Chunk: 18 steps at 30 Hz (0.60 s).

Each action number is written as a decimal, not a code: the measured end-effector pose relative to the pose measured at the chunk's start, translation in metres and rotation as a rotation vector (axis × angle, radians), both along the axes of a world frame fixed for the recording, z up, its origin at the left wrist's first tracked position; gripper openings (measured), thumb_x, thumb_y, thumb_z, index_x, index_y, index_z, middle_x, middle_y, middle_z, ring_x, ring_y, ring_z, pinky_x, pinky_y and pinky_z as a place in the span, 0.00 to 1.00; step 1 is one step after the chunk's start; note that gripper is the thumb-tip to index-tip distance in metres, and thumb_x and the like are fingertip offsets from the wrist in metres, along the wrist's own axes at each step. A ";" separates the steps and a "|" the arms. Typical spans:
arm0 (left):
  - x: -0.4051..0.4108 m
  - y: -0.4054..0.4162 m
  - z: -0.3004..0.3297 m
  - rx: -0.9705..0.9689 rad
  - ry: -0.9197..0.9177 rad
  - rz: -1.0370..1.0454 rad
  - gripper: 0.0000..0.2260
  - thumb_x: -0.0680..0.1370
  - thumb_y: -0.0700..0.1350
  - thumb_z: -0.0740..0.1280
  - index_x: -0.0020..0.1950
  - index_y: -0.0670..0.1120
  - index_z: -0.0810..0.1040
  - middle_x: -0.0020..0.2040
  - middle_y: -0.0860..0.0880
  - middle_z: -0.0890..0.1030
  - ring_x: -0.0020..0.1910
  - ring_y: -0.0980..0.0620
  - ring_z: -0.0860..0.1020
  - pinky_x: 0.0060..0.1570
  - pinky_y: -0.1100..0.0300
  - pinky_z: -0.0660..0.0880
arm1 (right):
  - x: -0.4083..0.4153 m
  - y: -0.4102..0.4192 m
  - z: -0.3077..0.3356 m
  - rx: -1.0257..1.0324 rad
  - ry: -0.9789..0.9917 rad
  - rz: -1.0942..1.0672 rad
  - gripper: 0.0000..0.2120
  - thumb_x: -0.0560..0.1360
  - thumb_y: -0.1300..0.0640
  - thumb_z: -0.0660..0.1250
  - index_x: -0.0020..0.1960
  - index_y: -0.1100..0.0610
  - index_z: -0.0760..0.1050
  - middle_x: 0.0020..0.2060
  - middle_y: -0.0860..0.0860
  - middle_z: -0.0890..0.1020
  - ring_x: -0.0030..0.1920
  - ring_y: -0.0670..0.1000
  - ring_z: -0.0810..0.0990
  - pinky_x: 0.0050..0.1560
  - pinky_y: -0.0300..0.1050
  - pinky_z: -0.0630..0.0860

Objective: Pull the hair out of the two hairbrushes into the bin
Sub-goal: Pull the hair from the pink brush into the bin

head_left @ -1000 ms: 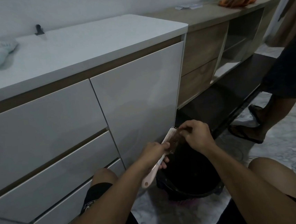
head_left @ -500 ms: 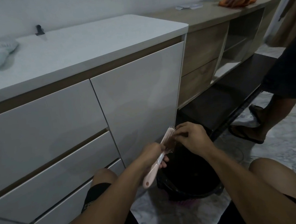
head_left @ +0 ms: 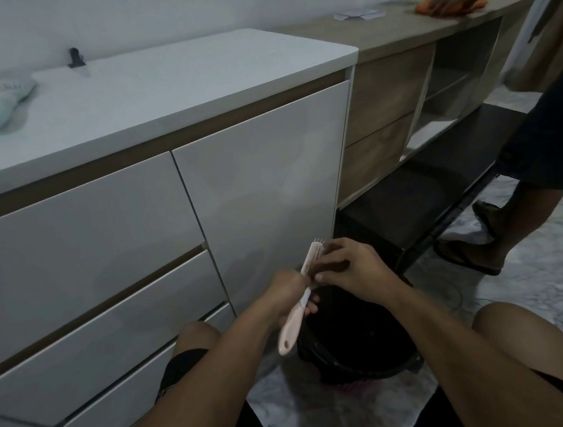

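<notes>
A pink hairbrush (head_left: 295, 318) is held upright and tilted over a black bin (head_left: 358, 350) on the floor between my knees. My left hand (head_left: 286, 293) grips the brush around its neck, handle pointing down. My right hand (head_left: 351, 270) covers the bristle side of the head, fingers pinched on dark hair caught in the bristles. Only the tip of the head with pale bristles shows above my fingers. A second brush is not visible.
A white cabinet with drawers (head_left: 110, 236) stands close in front, a pale cloth (head_left: 1, 102) on its top. Another person's legs (head_left: 501, 226) stand at the right on the marble floor; their hand wipes the wooden counter with an orange cloth (head_left: 449, 6).
My right hand has slid down the brush head towards my left hand, covering more of the bristles. The brush has tilted slightly more upright.
</notes>
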<state>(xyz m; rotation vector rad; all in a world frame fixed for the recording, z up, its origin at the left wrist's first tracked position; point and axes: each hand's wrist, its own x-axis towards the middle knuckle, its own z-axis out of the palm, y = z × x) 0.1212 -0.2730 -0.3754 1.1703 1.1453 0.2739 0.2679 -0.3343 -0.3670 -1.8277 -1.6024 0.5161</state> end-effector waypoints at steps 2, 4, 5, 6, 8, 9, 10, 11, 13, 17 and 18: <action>0.000 -0.001 -0.001 0.015 0.014 -0.001 0.09 0.77 0.35 0.58 0.39 0.37 0.74 0.30 0.40 0.75 0.17 0.52 0.73 0.19 0.64 0.67 | -0.002 0.002 -0.001 0.088 -0.040 -0.044 0.08 0.69 0.59 0.77 0.48 0.54 0.87 0.49 0.49 0.84 0.49 0.46 0.81 0.54 0.46 0.79; -0.001 -0.002 -0.002 0.008 0.024 0.003 0.08 0.76 0.35 0.59 0.39 0.38 0.74 0.30 0.41 0.75 0.17 0.52 0.73 0.19 0.64 0.67 | 0.000 0.003 0.001 0.114 -0.044 -0.123 0.06 0.71 0.61 0.75 0.47 0.57 0.86 0.44 0.50 0.85 0.44 0.45 0.81 0.50 0.42 0.80; -0.002 -0.002 -0.003 0.001 0.023 0.004 0.07 0.76 0.35 0.60 0.39 0.38 0.74 0.31 0.41 0.75 0.17 0.52 0.72 0.19 0.65 0.66 | 0.002 0.003 0.003 0.114 -0.035 -0.178 0.05 0.72 0.60 0.74 0.48 0.57 0.86 0.44 0.49 0.85 0.43 0.44 0.81 0.48 0.37 0.79; -0.004 -0.003 -0.003 -0.007 0.019 0.007 0.07 0.76 0.36 0.60 0.39 0.38 0.74 0.31 0.41 0.75 0.17 0.52 0.72 0.19 0.65 0.66 | 0.004 0.003 0.005 0.115 -0.022 -0.231 0.05 0.73 0.60 0.73 0.48 0.57 0.85 0.43 0.48 0.84 0.41 0.42 0.80 0.45 0.31 0.75; -0.007 -0.003 -0.003 -0.021 0.004 0.015 0.07 0.77 0.36 0.60 0.39 0.38 0.74 0.31 0.41 0.75 0.17 0.52 0.72 0.18 0.66 0.66 | 0.010 0.003 0.007 0.080 0.030 -0.288 0.04 0.74 0.60 0.71 0.48 0.56 0.85 0.40 0.43 0.82 0.40 0.38 0.78 0.41 0.26 0.70; -0.007 -0.003 -0.003 -0.027 -0.004 0.016 0.08 0.77 0.36 0.60 0.39 0.38 0.74 0.31 0.41 0.75 0.17 0.52 0.72 0.18 0.66 0.66 | 0.011 0.003 0.007 0.046 0.059 -0.281 0.04 0.75 0.60 0.71 0.48 0.56 0.84 0.39 0.40 0.80 0.40 0.37 0.78 0.42 0.27 0.71; -0.008 -0.004 -0.002 -0.031 -0.012 0.016 0.08 0.77 0.36 0.60 0.39 0.38 0.74 0.31 0.41 0.75 0.17 0.52 0.72 0.18 0.66 0.66 | 0.010 0.003 0.007 0.014 0.084 -0.259 0.05 0.75 0.61 0.70 0.49 0.55 0.83 0.39 0.40 0.80 0.41 0.38 0.79 0.44 0.31 0.75; -0.008 -0.004 -0.001 -0.033 -0.018 0.016 0.08 0.77 0.35 0.59 0.38 0.38 0.74 0.31 0.41 0.75 0.17 0.52 0.72 0.18 0.66 0.66 | 0.010 0.003 0.005 -0.004 0.108 -0.227 0.05 0.75 0.61 0.70 0.50 0.55 0.83 0.41 0.42 0.81 0.43 0.40 0.80 0.47 0.38 0.80; -0.006 -0.004 0.000 -0.029 -0.017 0.018 0.08 0.76 0.35 0.59 0.38 0.38 0.73 0.30 0.41 0.75 0.17 0.51 0.72 0.19 0.65 0.66 | 0.008 0.002 0.002 -0.029 0.155 -0.155 0.11 0.74 0.60 0.72 0.56 0.55 0.82 0.48 0.49 0.84 0.50 0.47 0.82 0.54 0.50 0.82; -0.003 -0.004 0.002 -0.047 -0.010 0.018 0.07 0.76 0.35 0.60 0.39 0.37 0.74 0.30 0.41 0.75 0.18 0.50 0.72 0.19 0.64 0.66 | 0.002 -0.001 0.003 -0.042 0.037 -0.022 0.14 0.70 0.60 0.76 0.55 0.53 0.84 0.52 0.50 0.83 0.52 0.46 0.80 0.57 0.42 0.78; -0.002 -0.004 0.003 -0.054 -0.010 0.015 0.07 0.75 0.35 0.61 0.39 0.36 0.74 0.30 0.41 0.75 0.17 0.51 0.72 0.18 0.65 0.66 | 0.001 -0.001 0.004 -0.007 0.010 -0.041 0.11 0.70 0.61 0.75 0.52 0.54 0.85 0.49 0.49 0.84 0.49 0.45 0.81 0.54 0.41 0.78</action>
